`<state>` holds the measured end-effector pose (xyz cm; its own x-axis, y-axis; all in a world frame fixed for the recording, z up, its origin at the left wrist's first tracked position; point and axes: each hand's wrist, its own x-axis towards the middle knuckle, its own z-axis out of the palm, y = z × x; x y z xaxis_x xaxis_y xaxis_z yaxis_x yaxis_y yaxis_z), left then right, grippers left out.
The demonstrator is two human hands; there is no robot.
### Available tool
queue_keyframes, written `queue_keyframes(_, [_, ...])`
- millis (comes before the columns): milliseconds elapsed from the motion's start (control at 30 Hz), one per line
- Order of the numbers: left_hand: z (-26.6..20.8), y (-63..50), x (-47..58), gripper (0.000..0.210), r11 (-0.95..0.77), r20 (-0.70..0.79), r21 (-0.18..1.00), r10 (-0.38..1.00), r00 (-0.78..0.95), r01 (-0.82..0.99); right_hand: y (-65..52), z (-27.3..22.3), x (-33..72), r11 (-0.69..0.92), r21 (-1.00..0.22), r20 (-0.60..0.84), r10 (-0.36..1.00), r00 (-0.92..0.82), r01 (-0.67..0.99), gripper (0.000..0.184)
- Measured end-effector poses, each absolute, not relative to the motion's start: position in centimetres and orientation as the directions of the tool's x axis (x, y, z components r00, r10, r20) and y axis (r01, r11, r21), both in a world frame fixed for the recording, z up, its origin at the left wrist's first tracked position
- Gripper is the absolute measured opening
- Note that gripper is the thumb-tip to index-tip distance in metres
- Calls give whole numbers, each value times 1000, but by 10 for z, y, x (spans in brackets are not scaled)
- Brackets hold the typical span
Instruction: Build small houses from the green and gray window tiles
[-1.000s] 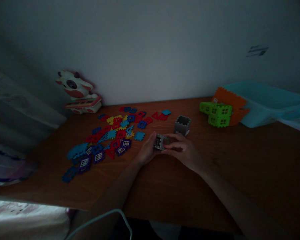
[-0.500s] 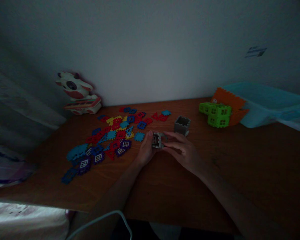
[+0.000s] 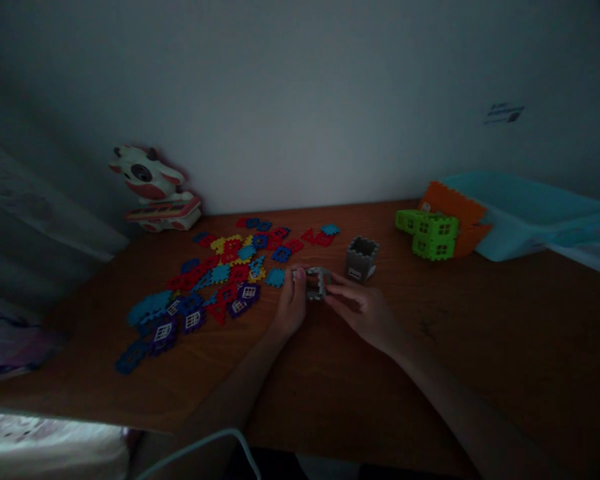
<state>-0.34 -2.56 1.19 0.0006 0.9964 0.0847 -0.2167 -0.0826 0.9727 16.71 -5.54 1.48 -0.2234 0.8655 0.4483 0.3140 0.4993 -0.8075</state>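
Observation:
Between my hands is a small assembly of grey interlocking tiles [image 3: 320, 288], partly joined into a box with an open middle. My left hand [image 3: 293, 300] grips its left side, thumb on top. The fingers of my right hand [image 3: 357, 303] pinch its right edge. Just behind my right hand stands a taller grey tile box [image 3: 359, 262], upright, open at the top, with a white piece low on its side. To the left lie several loose interlocking tiles [image 3: 220, 273] in red, blue, yellow and purple, some with white window grids.
A green tile structure [image 3: 434, 233] leans near an orange toothed board [image 3: 473, 227] at the right. Behind them sits a light blue plastic bin [image 3: 520, 227]. A cow-shaped toy keyboard [image 3: 165, 212] stands at the back left. A pale cable [image 3: 220, 435] crosses at the bottom.
The grey assembly has turned in my hands, so its open middle shows more. My right fingers have closed in on its edge. The view has shifted slightly.

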Motion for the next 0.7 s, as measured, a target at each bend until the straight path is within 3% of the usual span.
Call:
queue_keyframes(200, [3,-27,-6,19,-217,218,976,975,33,-24,-54,18,166,326,-941,284,909,-306,93,26])
queue_keyframes(400, [-9,-27,-10,36,-401,381,893,915,135,205,-51,23,165,138,-990,135,961,-242,-5,30])
queue_keyframes(567, [-6,-30,-9,34,-487,478,849,873,96,203,-48,25,169,75,-983,112,968,-224,-170,22])
queue_keyframes(700, [-6,-32,-10,33,-536,534,818,842,72,207,-49,27,174,85,-976,130,966,-222,-199,26])
